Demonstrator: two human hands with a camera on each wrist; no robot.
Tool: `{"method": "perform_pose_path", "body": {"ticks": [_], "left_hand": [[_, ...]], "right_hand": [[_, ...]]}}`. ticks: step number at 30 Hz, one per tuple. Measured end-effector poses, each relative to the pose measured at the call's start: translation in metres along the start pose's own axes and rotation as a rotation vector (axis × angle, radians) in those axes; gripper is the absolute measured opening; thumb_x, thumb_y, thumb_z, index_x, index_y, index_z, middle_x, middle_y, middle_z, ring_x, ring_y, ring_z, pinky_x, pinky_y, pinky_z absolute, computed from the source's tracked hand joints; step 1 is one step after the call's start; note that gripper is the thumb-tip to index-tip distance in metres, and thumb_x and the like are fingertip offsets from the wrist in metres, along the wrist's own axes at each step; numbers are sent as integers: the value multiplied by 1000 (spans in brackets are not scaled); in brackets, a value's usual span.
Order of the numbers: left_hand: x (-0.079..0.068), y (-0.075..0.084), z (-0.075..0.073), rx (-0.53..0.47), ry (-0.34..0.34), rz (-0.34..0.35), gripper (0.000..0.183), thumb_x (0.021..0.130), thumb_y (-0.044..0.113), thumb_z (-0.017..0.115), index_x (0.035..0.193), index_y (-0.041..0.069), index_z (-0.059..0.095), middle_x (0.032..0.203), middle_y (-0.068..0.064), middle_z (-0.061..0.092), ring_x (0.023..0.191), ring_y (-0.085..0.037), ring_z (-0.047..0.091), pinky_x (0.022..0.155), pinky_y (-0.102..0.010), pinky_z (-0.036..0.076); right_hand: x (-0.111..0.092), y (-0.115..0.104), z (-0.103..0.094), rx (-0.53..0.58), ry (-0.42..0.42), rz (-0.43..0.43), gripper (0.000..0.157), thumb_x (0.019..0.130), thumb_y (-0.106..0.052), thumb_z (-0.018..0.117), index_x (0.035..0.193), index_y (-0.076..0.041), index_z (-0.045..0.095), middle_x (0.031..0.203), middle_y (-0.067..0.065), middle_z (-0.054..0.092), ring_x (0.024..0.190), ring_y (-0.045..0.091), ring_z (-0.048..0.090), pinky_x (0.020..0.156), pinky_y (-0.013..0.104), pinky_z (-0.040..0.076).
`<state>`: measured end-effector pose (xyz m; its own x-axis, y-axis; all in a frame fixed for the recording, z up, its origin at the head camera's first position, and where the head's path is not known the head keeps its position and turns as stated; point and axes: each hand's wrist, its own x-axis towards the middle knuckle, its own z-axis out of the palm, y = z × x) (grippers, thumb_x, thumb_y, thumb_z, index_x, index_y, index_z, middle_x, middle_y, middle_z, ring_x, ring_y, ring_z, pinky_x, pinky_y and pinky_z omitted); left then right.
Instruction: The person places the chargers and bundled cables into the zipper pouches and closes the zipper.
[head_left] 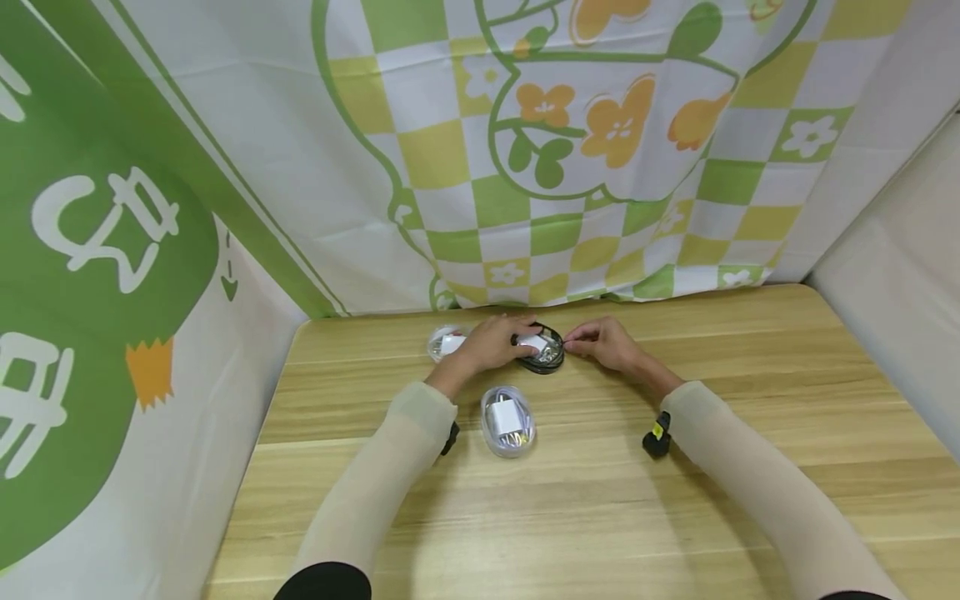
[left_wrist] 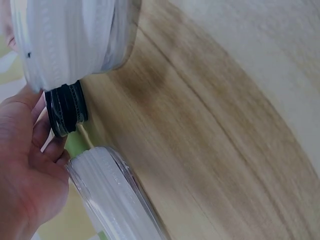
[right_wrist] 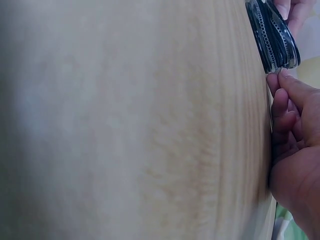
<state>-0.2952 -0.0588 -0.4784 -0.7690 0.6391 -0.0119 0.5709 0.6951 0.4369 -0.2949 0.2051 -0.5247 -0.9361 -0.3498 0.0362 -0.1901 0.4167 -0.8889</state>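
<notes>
A round clear zip pouch with black edges (head_left: 552, 357) lies near the table's far edge, a white plug-like block showing inside. My left hand (head_left: 493, 343) holds it from the left, thumb on the near side and fingers over the far side. At its right end, thumb and forefinger of my right hand (head_left: 609, 345) pinch the small zip pull. In the right wrist view, zipper teeth run along the side of the black pouch (right_wrist: 274, 40), with the right fingertips right at its end.
An oval clear pouch with white edges (head_left: 507, 423) and a white charger block inside lies nearer me. Another clear pouch (head_left: 444, 342) sits left of the left hand, partly covered by it. Behind the wooden table (head_left: 600, 508) hangs a patterned curtain (head_left: 450, 158).
</notes>
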Motion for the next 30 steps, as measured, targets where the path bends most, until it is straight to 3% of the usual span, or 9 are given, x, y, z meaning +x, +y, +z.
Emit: {"method": "perform_pose_path", "body": {"ticks": [6,22,30], "left_hand": [[2,5,1,31,6,-30,53,100,39,73,147,15,62,160,-10,51,149,-33,47,127,-44,33],[2,10,2,95,-20,-90,55,104,42,68,151,17,58,163,-8,48,151,-35,44,127,-44,34],[1,13,2,86,-22,-121,55,104,42,67,152,17,56,164,-7,46,153,-36,41,127,-47,33]], "right_hand": [[-2,3,-1,1,10,9,11,96,-7,79,102,2,81,91,9,80,72,6,64,64,18,53],[-20,-3,-4,-89,-34,-94,7,95,-6,79,98,-1,82,93,13,80,79,11,65,69,17,51],[-28,-6,1,-68,-64,-110,5,94,-5,79,96,-1,82,92,12,80,77,7,64,67,17,51]]}}
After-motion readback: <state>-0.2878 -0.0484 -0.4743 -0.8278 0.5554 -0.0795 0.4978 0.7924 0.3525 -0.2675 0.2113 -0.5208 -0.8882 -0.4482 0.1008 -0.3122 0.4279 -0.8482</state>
